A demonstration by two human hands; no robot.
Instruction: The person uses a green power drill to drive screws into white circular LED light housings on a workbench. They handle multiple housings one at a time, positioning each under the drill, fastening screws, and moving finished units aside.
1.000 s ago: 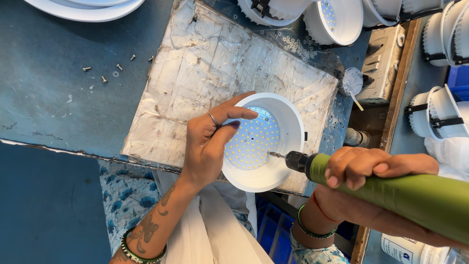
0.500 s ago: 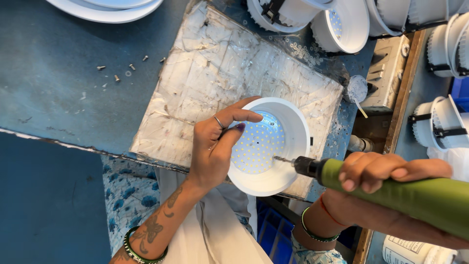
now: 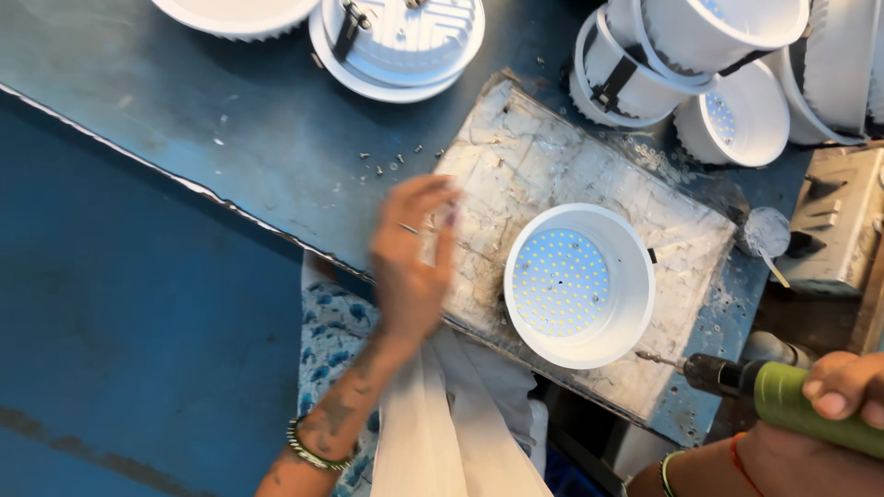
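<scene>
White plastic forms the round lamp housing (image 3: 580,285) that sits mouth-up on a scuffed grey work pad (image 3: 552,175), its floor a disc dotted with small light points. No hand touches it. The left hand (image 3: 412,258) hovers just left of the housing, blurred, over the pad's near-left edge; its fingers are spread loosely and hold nothing. The right hand (image 3: 843,391) is at the near right, fingers wrapped tightly around the green body of a power screwdriver (image 3: 783,396). The tool's dark chuck and thin bit point left, and the tip lies just beside the housing's near-right rim, not quite touching as far as can be seen. The pad rests on a blue-grey metal table (image 3: 230,138). A few small screws (image 3: 391,164) lie scattered on the table left of the pad. More white housings (image 3: 737,115) are stacked along the far edge.
</scene>
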